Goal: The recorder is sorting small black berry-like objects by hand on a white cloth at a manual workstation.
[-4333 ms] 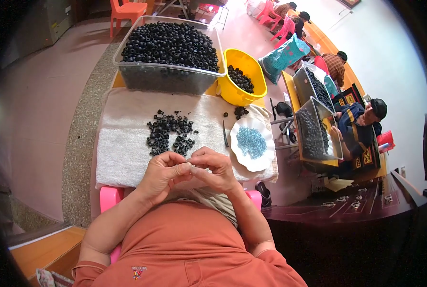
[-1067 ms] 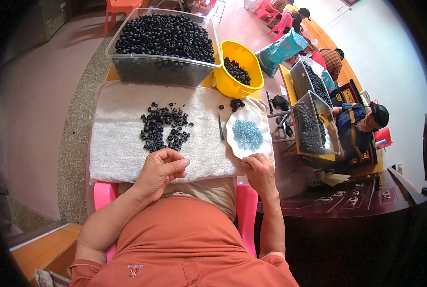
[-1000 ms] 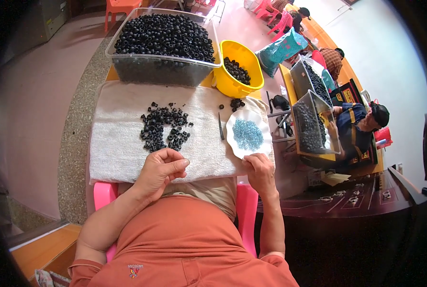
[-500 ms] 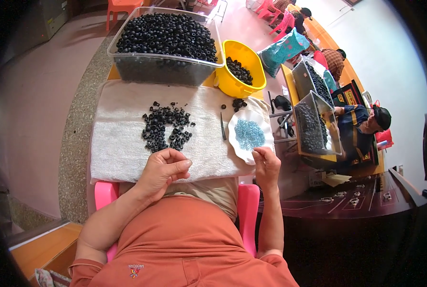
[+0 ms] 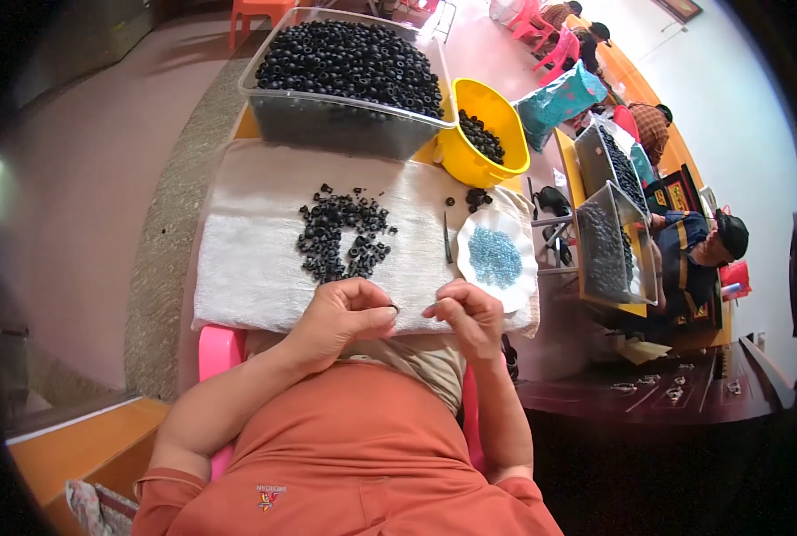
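Note:
My left hand (image 5: 352,317) is closed in a pinch above the near edge of the white towel (image 5: 247,259). Between its thumb and forefinger shows the dark rim of a small black ring-shaped part (image 5: 394,308). To its right, my right hand (image 5: 472,320) is pinched too, a short gap away; whatever its fingertips hold is too small to make out. Beyond the left hand lies a loose heap of small black parts (image 5: 331,234). Near the right hand, a white scalloped dish (image 5: 525,272) holds tiny clear-blue beads (image 5: 494,256). Dark slim tweezers (image 5: 448,238) lie beside the dish.
A clear plastic tub (image 5: 345,134) full of black parts stands at the back, beside a yellow basin (image 5: 470,165) holding more. Several black parts (image 5: 478,198) lie near the dish. At the right, a co-worker (image 5: 693,246) sits by clear bins (image 5: 604,241).
My right hand has moved left from the dish's near edge toward my left hand. The whole view has shifted, so the table sits farther right. My left hand stays pinched.

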Demonstrator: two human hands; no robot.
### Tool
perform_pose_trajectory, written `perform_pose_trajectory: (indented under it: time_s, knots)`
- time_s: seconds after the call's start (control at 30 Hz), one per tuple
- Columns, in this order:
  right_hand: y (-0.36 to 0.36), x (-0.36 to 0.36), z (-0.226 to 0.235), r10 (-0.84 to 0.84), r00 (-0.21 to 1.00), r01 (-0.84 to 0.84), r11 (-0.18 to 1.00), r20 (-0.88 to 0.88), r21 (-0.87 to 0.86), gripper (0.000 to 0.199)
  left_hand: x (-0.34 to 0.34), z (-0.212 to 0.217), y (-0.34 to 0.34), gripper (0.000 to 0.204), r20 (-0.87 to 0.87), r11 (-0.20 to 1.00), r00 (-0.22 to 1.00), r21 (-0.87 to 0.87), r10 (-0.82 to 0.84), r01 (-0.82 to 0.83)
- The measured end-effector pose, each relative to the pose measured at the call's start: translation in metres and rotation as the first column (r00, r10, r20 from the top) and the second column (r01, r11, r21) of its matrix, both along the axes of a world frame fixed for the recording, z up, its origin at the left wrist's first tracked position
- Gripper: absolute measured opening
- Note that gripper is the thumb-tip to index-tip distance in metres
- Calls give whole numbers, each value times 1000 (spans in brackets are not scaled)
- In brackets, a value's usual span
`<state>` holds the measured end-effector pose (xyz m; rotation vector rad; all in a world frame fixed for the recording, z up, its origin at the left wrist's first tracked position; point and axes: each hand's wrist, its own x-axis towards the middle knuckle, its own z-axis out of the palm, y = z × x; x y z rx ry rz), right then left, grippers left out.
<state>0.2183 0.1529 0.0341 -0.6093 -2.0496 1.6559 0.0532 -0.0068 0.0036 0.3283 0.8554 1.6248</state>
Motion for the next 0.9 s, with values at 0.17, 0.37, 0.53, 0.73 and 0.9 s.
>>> perform_pose_trajectory:
  time_s: [0.17, 0.37, 0.53, 0.73, 0.9]
  knots:
    - [-18, -18, -6, 179, 983, -181, 983, -48, -25, 7, -2, -2, 0, 12, -54, 989, 996, 124, -71, 77]
    - [-19, -22, -9, 191, 978, -193, 981, -84, -21, 8, -3, 3, -1, 14, -41, 992, 996, 101, -73, 77]
    - [-22, -22, -11, 172, 982, -174, 985, -79, -22, 8, -2, 2, -1, 14, -43, 994, 996, 73, -82, 85]
    - [-22, -23, -13, 146, 987, -150, 987, -61, -60, 10, -2, 0, -2, 11, -47, 993, 994, 68, -98, 101]
    - [-21, -22, -13, 170, 982, -178, 980, -83, -95, 9, 0, -2, -1, 11, -44, 993, 994, 66, -97, 99]
